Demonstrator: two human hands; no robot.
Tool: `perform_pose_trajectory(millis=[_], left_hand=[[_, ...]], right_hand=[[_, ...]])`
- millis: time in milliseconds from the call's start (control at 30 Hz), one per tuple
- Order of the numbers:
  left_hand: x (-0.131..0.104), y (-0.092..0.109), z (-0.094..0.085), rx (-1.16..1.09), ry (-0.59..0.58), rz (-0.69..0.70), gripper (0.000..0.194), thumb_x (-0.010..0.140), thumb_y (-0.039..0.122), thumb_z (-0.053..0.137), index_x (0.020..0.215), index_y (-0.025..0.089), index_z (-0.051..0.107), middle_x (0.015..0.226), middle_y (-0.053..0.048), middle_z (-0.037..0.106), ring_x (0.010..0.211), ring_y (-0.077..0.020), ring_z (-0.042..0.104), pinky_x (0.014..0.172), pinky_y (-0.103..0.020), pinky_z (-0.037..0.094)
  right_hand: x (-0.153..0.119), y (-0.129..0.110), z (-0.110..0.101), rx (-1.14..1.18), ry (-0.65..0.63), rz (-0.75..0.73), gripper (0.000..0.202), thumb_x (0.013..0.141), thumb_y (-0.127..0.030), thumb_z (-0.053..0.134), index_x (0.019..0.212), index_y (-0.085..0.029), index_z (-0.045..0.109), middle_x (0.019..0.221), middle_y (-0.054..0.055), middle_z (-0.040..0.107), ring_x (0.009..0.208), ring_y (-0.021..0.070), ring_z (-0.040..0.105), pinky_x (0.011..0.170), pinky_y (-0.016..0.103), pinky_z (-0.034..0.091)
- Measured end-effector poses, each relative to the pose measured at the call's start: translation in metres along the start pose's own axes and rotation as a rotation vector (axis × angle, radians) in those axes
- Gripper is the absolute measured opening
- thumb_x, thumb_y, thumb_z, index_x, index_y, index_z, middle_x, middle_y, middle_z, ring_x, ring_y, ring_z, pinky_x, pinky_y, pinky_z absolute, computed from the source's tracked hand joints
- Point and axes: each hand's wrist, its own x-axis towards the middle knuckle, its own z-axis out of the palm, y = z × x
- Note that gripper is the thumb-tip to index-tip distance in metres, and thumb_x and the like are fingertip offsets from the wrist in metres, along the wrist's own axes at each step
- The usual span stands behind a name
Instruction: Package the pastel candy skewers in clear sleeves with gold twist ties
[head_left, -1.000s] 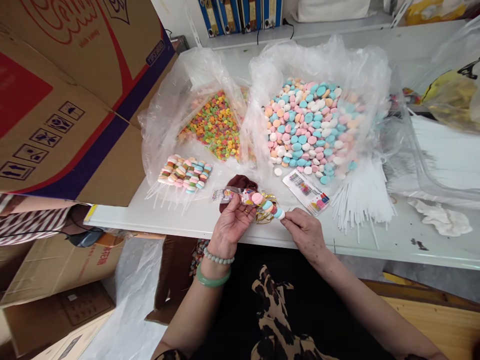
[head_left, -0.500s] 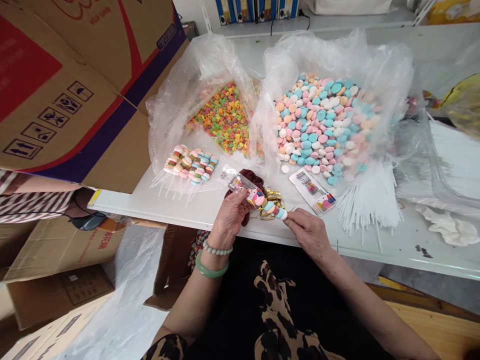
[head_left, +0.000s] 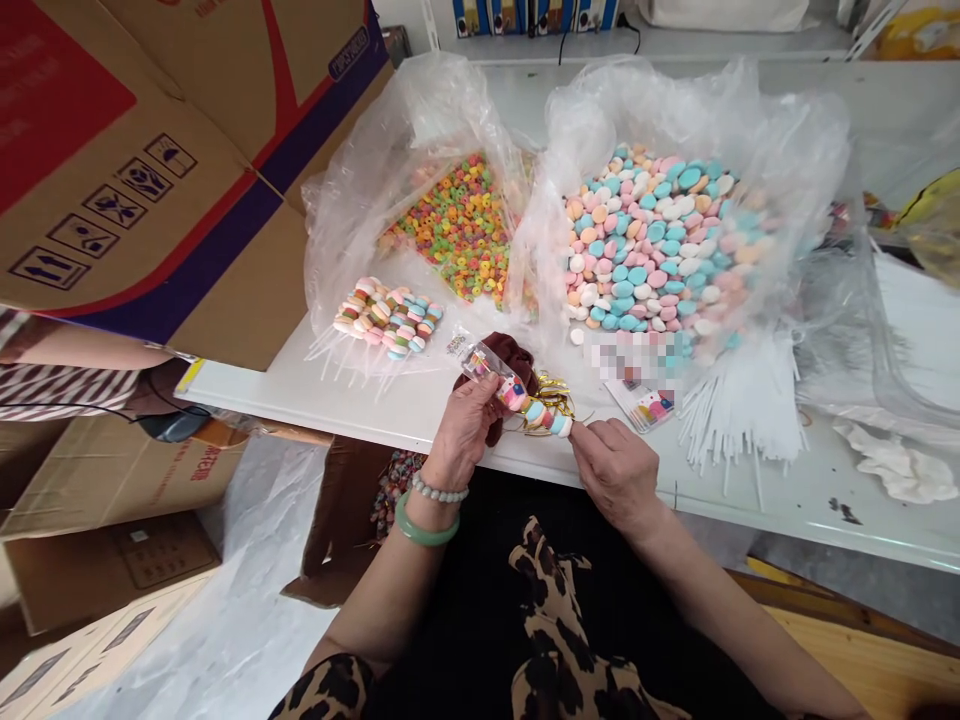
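A skewer of pastel candies [head_left: 539,412] slants between my hands, its upper-left part inside a small clear printed wrapper [head_left: 477,362]. My left hand [head_left: 466,418] is closed on the wrapper. At the lower-right end of the row, the fingers of my right hand [head_left: 611,465] are closed; they seem to pinch the wrapper's edge or the stick, too small to make out. Behind the skewer lie a dark brown cloth [head_left: 510,350] and gold twist ties [head_left: 553,388]. Several finished candy skewers [head_left: 388,318] rest on plastic at the left.
Behind are an open bag of ring candies [head_left: 469,225] and a larger bag of pastel candies [head_left: 645,245]. White sticks [head_left: 742,410], printed wrappers [head_left: 646,400] and crumpled tissue [head_left: 894,458] lie to the right. A big cardboard box [head_left: 247,250] stands at the left.
My right hand's fingers have curled in more tightly at the skewer's end. My left hand keeps its hold. The whole view has shifted slightly.
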Motion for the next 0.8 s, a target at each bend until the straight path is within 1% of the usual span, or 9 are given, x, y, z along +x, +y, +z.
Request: perform_pose_trajectory(millis=[100,233,300,367,467,533,600,700,800], left_hand=[[-0.002,-0.002,0.002,-0.012,-0.013,0.010,0.035,0.060,0.040,0.086,0.075,0.012,0.073,0.071,-0.005,0.071,0.062,-0.0134,0.063,0.059,-0.025,0.051],[-0.007,-0.004,0.007,0.009,-0.028,-0.009,0.032,0.056,0.031,0.089,0.079,0.013,0.074,0.079,-0.006,0.073,0.071,-0.0146,0.066,0.067,-0.026,0.052],[-0.008,-0.007,0.008,0.006,-0.036,0.006,0.031,0.056,0.028,0.089,0.078,0.014,0.074,0.081,-0.006,0.073,0.074,-0.0150,0.066,0.069,-0.026,0.052],[-0.008,-0.009,0.008,0.012,-0.048,0.027,0.029,0.057,0.027,0.088,0.079,0.015,0.074,0.082,-0.005,0.074,0.075,-0.0151,0.066,0.070,-0.027,0.051],[-0.008,-0.011,0.006,0.040,-0.041,0.033,0.029,0.057,0.027,0.087,0.080,0.016,0.074,0.082,-0.004,0.074,0.074,-0.0143,0.066,0.071,-0.026,0.051],[-0.008,-0.011,0.006,0.080,-0.055,0.002,0.031,0.057,0.030,0.088,0.081,0.015,0.075,0.082,-0.005,0.074,0.072,-0.0149,0.066,0.071,-0.027,0.051],[-0.009,-0.011,0.006,0.127,-0.084,-0.023,0.033,0.057,0.031,0.088,0.082,0.014,0.075,0.081,-0.006,0.074,0.072,-0.0158,0.066,0.071,-0.028,0.051],[-0.011,-0.012,0.009,0.140,-0.082,0.000,0.034,0.056,0.028,0.088,0.085,0.015,0.076,0.080,-0.005,0.074,0.071,-0.0147,0.066,0.072,-0.027,0.052],[-0.012,-0.010,0.009,0.102,-0.066,0.002,0.035,0.057,0.027,0.088,0.087,0.015,0.075,0.080,-0.004,0.074,0.071,-0.0146,0.066,0.074,-0.028,0.052]], right_hand=[[0.000,0.001,0.002,0.104,-0.010,0.086,0.025,0.094,-0.019,0.049,0.078,-0.021,0.069,0.067,0.005,0.062,0.067,0.0165,0.052,0.063,0.030,0.034],[0.002,0.001,0.006,0.586,-0.166,0.395,0.021,0.089,-0.029,0.054,0.076,-0.023,0.069,0.069,0.003,0.065,0.067,0.0164,0.057,0.061,0.028,0.039],[0.004,-0.001,0.008,0.897,-0.313,0.620,0.022,0.083,-0.036,0.058,0.067,-0.022,0.066,0.057,-0.001,0.060,0.054,0.0139,0.050,0.052,0.027,0.035],[0.006,-0.002,0.009,1.174,-0.454,0.845,0.024,0.075,-0.041,0.064,0.063,-0.020,0.064,0.048,-0.003,0.053,0.042,0.0099,0.035,0.043,0.025,0.024],[0.009,-0.001,0.010,1.387,-0.612,0.998,0.025,0.067,-0.042,0.070,0.069,-0.017,0.067,0.045,-0.003,0.052,0.037,0.0068,0.025,0.041,0.024,0.013],[0.009,-0.001,0.010,1.320,-0.596,0.939,0.023,0.069,-0.040,0.068,0.068,-0.017,0.066,0.045,-0.003,0.051,0.038,0.0077,0.029,0.042,0.024,0.016],[0.007,-0.003,0.010,1.049,-0.426,0.778,0.021,0.076,-0.037,0.063,0.065,-0.019,0.065,0.048,-0.002,0.053,0.045,0.0106,0.040,0.046,0.025,0.025],[0.003,-0.008,0.009,0.489,-0.118,0.448,0.024,0.087,-0.028,0.054,0.069,-0.020,0.067,0.060,0.003,0.062,0.059,0.0149,0.052,0.056,0.028,0.030],[0.002,-0.011,0.010,0.203,-0.035,0.233,0.029,0.092,-0.020,0.046,0.072,-0.020,0.068,0.062,0.005,0.064,0.061,0.0158,0.054,0.059,0.030,0.029]])
